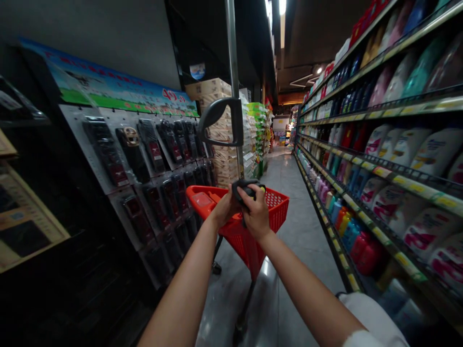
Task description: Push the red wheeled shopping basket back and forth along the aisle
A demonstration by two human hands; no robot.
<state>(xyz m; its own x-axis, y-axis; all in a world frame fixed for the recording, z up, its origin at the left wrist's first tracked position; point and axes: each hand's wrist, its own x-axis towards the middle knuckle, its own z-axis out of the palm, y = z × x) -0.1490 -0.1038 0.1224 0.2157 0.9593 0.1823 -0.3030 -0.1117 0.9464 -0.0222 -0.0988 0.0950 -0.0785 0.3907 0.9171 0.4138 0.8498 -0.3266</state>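
Observation:
A metal pole (233,53) stands upright in front of me, with a dark grey loop handle (238,123) fixed to its side. At its lower end is a black fitting with yellow bits (238,193). My right hand (257,212) is closed round this fitting from the right, its thumb lying across it. My left hand (224,209) grips it from the left, with its fingers partly hidden behind. What the fitting is, I cannot make out. Just behind both hands is a red shopping cart (278,212) with a perforated basket, standing on dark legs with wheels.
Shelves of shampoo and other bottles (405,149) line the right side. On the left, packaged belts (104,144) hang on a display board below a blue sign (119,82). Stacked cartons (220,125) stand beyond it. The grey tiled floor (296,193) runs ahead between them.

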